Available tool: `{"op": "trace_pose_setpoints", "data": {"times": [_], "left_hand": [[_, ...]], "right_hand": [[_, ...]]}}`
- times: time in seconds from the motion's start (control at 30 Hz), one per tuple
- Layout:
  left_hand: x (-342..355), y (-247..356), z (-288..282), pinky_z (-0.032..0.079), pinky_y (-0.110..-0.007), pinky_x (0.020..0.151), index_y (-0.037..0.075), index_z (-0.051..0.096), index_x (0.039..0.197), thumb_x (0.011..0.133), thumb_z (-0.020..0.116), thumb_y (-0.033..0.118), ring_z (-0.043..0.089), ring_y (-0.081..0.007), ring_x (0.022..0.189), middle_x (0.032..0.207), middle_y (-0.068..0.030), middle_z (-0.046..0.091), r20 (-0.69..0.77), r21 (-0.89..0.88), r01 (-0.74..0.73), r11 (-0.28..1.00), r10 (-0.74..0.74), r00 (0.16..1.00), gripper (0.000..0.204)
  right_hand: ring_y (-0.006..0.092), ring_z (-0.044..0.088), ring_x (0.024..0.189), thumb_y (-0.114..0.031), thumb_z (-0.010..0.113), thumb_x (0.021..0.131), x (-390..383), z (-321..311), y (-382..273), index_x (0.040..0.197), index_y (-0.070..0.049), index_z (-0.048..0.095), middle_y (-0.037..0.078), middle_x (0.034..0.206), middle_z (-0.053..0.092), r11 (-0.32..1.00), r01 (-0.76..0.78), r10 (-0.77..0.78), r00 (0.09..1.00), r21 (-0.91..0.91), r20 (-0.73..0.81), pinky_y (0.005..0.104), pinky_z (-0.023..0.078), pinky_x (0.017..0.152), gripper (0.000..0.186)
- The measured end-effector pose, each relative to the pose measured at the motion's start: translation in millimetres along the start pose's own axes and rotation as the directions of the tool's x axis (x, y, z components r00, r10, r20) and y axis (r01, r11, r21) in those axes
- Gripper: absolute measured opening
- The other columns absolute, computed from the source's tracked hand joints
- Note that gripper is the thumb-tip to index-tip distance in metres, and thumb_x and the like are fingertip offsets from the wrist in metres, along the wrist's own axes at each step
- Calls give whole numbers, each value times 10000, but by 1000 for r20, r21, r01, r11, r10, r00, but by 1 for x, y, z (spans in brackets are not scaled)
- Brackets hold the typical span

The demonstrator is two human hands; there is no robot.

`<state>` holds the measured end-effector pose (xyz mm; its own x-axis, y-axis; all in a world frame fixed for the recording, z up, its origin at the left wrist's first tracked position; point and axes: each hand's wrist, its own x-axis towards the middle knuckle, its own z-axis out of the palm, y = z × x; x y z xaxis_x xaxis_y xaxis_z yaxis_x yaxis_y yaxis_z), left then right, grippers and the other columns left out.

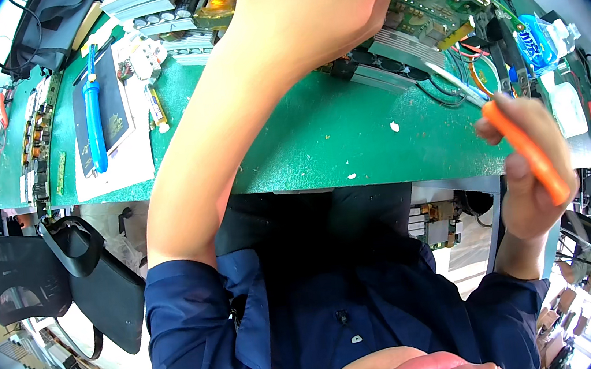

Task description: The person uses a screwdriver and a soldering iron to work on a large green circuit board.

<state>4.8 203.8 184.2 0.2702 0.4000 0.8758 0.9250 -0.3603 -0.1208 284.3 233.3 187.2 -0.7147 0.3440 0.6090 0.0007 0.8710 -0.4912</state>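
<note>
My left forearm reaches across the bench, and my left hand (332,4) is over the back of it, fingers curled at the near edge of a green circuit board (428,2). Its fingertips meet the board at the picture's top, and what they pinch is hidden. My right hand (537,155) is wrapped around the orange handle of a soldering iron (523,149). The iron's pale metal shaft slants up and left, its tip beside the board's silvery heat sink (397,54). The board is part of an assembly with heat sinks and dark capacitors.
Another heat-sinked assembly (164,12) stands left of my forearm. A blue desoldering pump (93,117) lies on a dark notebook (111,96), near a small yellow-labelled tube (155,107). Long circuit boards (39,138) lie farther left. A blue-and-white packet (535,44) and loose cables (447,96) are at right.
</note>
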Motion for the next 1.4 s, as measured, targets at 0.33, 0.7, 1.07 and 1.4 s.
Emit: {"op": "trace_pose_setpoints", "data": {"times": [0.33, 0.7, 1.07, 1.4], "left_hand": [[1, 5, -5, 493, -433, 712, 29, 648, 966, 796, 602, 53, 615, -337, 791, 819, -121, 598, 34, -54, 52, 997, -51, 998, 178], [3, 7, -10, 501, -434, 715, 34, 628, 923, 774, 603, 45, 625, -337, 795, 805, -119, 601, 75, 14, 46, 999, -47, 996, 152], [2, 4, -6, 501, -427, 715, 36, 644, 985, 756, 638, 48, 628, -332, 804, 818, -118, 610, 57, -2, 23, 1000, -23, 998, 229], [2, 6, -9, 478, -439, 667, 35, 638, 1045, 821, 621, 11, 606, -360, 746, 792, -135, 599, 28, -46, 29, 998, -28, 999, 225]], "right_hand": [[195, 710, 852, -8, 697, 919, 36, 2, -25, 1089, 78, 689, 160, 964, 723, 939, 67, -96, 993, -338, -69, 256, 545, 796, 191], [141, 652, 851, -57, 748, 883, 62, 3, -34, 984, 33, 702, 91, 920, 705, 908, 44, -27, 999, -416, 46, 244, 497, 811, 144], [104, 650, 724, -91, 760, 872, 88, 18, -20, 919, 19, 704, 68, 798, 698, 919, 72, -20, 991, -388, 135, 220, 492, 680, 132], [196, 494, 472, -101, 740, 840, 104, 23, -35, 798, 35, 644, 123, 596, 563, 931, 64, -19, 992, -360, 128, 293, 385, 476, 172]]}}
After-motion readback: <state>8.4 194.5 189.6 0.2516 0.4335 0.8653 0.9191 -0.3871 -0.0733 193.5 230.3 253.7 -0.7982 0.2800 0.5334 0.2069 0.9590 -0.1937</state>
